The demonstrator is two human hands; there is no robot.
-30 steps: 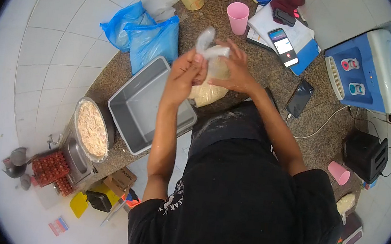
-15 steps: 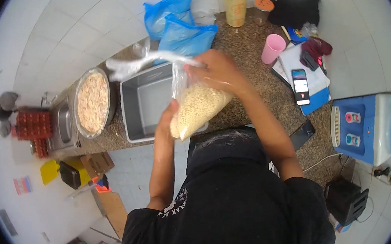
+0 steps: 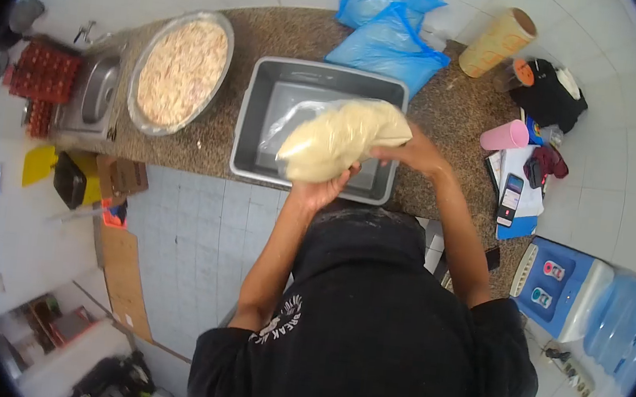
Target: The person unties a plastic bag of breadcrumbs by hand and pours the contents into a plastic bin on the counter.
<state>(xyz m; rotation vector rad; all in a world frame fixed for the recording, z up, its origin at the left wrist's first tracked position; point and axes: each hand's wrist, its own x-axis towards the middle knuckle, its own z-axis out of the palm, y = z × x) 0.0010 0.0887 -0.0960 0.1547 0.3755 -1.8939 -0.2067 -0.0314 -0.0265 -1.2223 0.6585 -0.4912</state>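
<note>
Grey tub [image 3: 252,122] leaves room between its far rim [image 3: 332,67] and the bag [image 3: 339,140] both hands [image 3: 320,192] grasp.

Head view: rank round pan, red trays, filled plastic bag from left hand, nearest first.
From the left hand:
1. Filled plastic bag: in the hand.
2. Round pan: left, past the grey tub.
3. Red trays: farther left, beyond the sink.

Speckled brown surface [image 3: 273,35] carries round pan [image 3: 153,128] at left, gray tub [image 3: 241,128] beside it, blue bags [image 3: 391,55] behind; patterned roll [image 3: 497,45], pink cup [image 3: 505,136], water dispenser [image 3: 564,290] at right.
</note>
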